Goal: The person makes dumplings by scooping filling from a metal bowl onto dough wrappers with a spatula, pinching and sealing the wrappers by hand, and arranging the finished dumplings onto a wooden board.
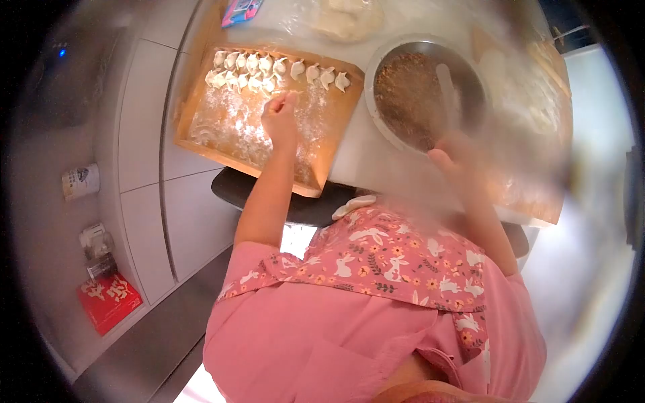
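My left hand [279,117] is over the floured wooden tray [225,158], just below the rows of white dumplings [252,64]. Its fingers are pressed together, and what they may pinch is too small to make out. At the lower right rim of a metal bowl [379,115], my blurred right hand [455,151] is closed at the end of a pale flat utensil [446,87]. The utensil reaches into the brown, crumbly filling [406,87] in the bowl.
A lump of dough [346,19] lies under clear film behind the bowl. A pink and blue packet [240,12] is at the tray's upper left corner. At the right is a floured board [531,195], partly blurred. A dark seat [235,191] sits beneath the tray's front edge.
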{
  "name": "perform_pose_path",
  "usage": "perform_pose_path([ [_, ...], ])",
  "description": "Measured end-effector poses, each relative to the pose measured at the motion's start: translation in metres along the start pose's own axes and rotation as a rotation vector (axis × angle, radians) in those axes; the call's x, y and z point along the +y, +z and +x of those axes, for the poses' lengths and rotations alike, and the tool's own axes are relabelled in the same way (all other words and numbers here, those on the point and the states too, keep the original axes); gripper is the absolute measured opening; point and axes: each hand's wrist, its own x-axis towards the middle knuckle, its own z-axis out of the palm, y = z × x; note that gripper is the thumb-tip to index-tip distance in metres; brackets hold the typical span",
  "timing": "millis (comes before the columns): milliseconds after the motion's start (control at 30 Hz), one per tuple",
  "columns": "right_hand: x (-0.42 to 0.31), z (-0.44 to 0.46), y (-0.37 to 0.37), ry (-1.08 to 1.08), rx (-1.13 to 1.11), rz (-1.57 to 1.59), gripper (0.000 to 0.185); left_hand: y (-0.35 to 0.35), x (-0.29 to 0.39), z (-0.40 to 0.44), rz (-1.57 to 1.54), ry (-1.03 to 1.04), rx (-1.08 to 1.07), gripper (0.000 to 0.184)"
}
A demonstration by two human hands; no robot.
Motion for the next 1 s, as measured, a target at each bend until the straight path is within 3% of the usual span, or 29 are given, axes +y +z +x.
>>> perform_pose_path([
  [33,0.004,-0.001,-0.001,-0.002,-0.001,0.000,0.025,0.001,0.000,0.013,-0.001,0.001,0.002,0.019],
  [100,0.014,-0.004,-0.002,-0.002,0.045,0.029,0.025,0.004,0.004,0.027,0.337,0.167,0.146,0.021],
  [300,0.024,-0.012,-0.017,0.127,0.126,0.099,0.023,0.008,-0.006,0.042,0.648,0.282,0.204,0.022],
  [333,0.031,-0.015,-0.020,0.313,0.120,0.160,0.023,0.001,-0.029,0.055,0.649,0.279,0.196,0.022],
  [367,0.041,-0.015,-0.024,0.323,0.124,0.157,0.023,-0.010,-0.061,0.074,0.794,0.424,0.231,0.021],
  [433,0.065,-0.010,-0.032,0.162,0.304,0.143,0.022,-0.011,-0.060,0.080,0.927,0.576,0.242,0.020],
  [500,0.082,-0.008,-0.041,0.258,0.343,0.097,0.023,-0.009,-0.040,0.071,0.719,0.357,0.267,0.019],
  [567,0.110,-0.009,-0.055,0.244,0.485,-0.160,0.023,-0.009,-0.033,0.070,0.725,0.300,0.219,0.019],
  [700,0.143,-0.020,-0.076,0.395,0.657,-0.248,0.019,-0.014,-0.044,0.072,0.494,0.365,0.142,0.028],
  [800,0.165,-0.030,-0.077,0.403,0.664,-0.290,0.017,-0.004,-0.005,0.041,0.603,0.210,0.166,0.032],
  [867,0.172,-0.033,-0.072,0.556,0.584,-0.293,0.016,-0.005,0.003,0.027,0.611,0.213,0.187,0.033],
  [900,0.182,-0.037,-0.066,0.560,0.589,-0.293,0.016,-0.006,0.006,0.023,0.618,0.213,0.209,0.033],
  [967,0.206,-0.045,-0.055,0.364,0.509,-0.433,0.018,-0.016,-0.007,0.022,0.561,0.262,0.214,0.032],
  [1000,0.208,-0.041,-0.051,0.484,0.426,-0.538,0.020,-0.019,-0.012,0.021,0.502,0.309,0.228,0.031],
])
